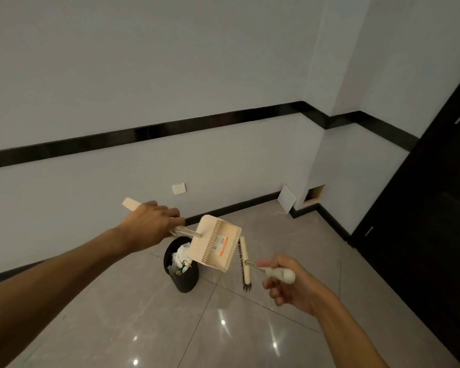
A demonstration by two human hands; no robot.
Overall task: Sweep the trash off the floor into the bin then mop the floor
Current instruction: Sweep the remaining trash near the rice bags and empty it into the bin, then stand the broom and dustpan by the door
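Above the bin [187, 281], the left hand [149, 225] curls round the handle of the dustpan [218, 244], partway along it, so the cream end of the handle sticks out behind the knuckles. The pan hangs tilted in the air over the bin's right rim, and no trash shows inside it. The right hand [290, 285] wraps its fingers round the pale grip of the brush [245, 261]. The brush head stands nearly upright just beside the pan's right edge, but whether the two touch I cannot tell. The bin stands on the glossy tiled floor [170, 328] near the wall, filled close to its rim with white paper and other trash [181, 258].

Both tools look like light, stiff plastic, easy to steer with one hand. A hold nearer the pan would probably steady the tilt better than one far back on the handle. The bin also looks light and might tip if the pan knocks its rim. The sweeping seems nearly done, and the mopping has not yet begun.
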